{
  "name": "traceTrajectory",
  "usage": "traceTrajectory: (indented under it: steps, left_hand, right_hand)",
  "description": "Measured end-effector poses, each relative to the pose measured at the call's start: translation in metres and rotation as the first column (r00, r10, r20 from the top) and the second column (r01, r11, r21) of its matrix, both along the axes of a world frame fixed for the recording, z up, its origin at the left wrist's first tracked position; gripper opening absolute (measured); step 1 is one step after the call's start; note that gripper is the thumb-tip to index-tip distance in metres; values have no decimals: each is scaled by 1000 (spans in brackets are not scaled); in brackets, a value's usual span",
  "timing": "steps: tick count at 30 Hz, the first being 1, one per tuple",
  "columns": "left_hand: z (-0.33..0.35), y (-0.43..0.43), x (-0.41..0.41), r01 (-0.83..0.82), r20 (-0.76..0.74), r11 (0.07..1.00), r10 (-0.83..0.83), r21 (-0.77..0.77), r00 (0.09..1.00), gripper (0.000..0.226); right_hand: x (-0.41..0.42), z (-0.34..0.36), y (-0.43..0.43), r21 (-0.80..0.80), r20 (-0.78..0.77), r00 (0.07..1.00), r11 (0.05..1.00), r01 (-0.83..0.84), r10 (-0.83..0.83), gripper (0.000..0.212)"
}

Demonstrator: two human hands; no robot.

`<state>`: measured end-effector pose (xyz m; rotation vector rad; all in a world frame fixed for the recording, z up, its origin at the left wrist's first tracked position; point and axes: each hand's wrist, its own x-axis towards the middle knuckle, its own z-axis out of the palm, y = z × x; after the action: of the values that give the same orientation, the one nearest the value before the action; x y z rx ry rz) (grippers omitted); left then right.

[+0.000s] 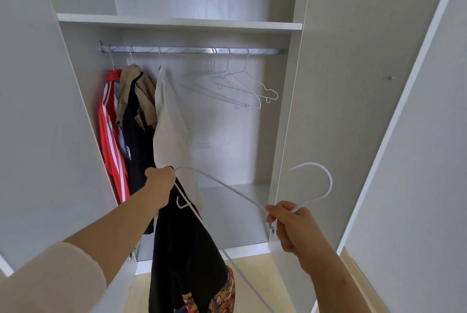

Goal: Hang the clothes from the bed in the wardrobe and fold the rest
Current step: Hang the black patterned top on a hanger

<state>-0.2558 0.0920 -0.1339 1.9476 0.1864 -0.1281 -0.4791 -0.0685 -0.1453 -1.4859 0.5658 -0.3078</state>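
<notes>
The right hand (294,226) pinches a thin white hanger (228,190) at its neck, just under the round hook, which curls up above the fingers. The left hand (160,182) grips the far shoulder of the same hanger together with the top of a black shirt (184,242). The shirt hangs down soft and loose below that hand, with a bright orange picture near its bottom edge.

Past both hands stands the open wardrobe (290,110), smooth and pale grey. A shiny metal rail (177,50) runs across it high above the hands. Just behind the left hand hangs a white top (169,123), touching the black shirt. Further left hang a tan and dark jacket (136,110) and a red top with white stripes (110,135). Above the right hand, a few bare wire hangers (237,85) hang on the rail. A flat white shelf (177,21) sits over the rail.
</notes>
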Motion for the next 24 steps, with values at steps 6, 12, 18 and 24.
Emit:
traceTrajectory:
  steps: [6,12,18,24]
  left_hand:
    - [-14,-7,-14,312,216,905,-380,289,899,9]
    - [-12,-8,-28,377,343,771,-587,513,734,6]
    - [-23,-3,-23,304,294,945,-327,124,898,6]
    - [-38,-13,-17,168,90,981,-159,-98,983,24]
  right_hand:
    - [-10,2,-8,-8,-51,998,1000,22,-22,34]
    - [-14,7,-8,24,-54,997,998,62,-60,34]
    - [-11,10,-5,99,-44,994,990,103,-99,33]
    - [7,28,4,128,69,992,987,100,-109,34]
